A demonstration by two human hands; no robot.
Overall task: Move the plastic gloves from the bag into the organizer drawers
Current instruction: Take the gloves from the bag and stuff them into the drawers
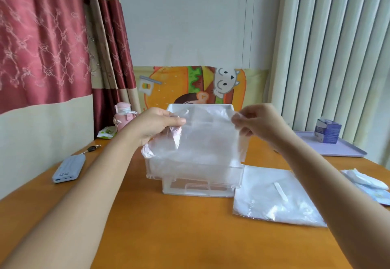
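- An orange surface (168, 226) carries a power bank (68, 168) and keys (90, 149) at the left. A pink bottle (123, 118) and a green packet (107, 132) sit behind them.
- At the right, a blue box (327, 130) stands on a purple tray (346, 150). White packets (363, 179) lie at the right edge.
- A burger cartoon (190, 85) leans on the wall behind the organizer (198, 190), and curtains hang on both sides.
- The glove (206, 138) hangs in front of the organizer and blurs most of its top.
- The glove is thin, clear, crinkled film, spread flat between both grips above the pulled-out top drawer (236, 176).
- The left grip (154, 125) pinches the glove's upper left edge with thumb and curled fingers.
- The right grip (255, 123) pinches the upper right corner with its fingertips.
- The drawer is clear plastic, with cloudy film lying inside it.
- The bag (274, 197) lies flat on the surface just right of the organizer. It is clear, with a white strip on it.
- The box's print is too blurred to read.
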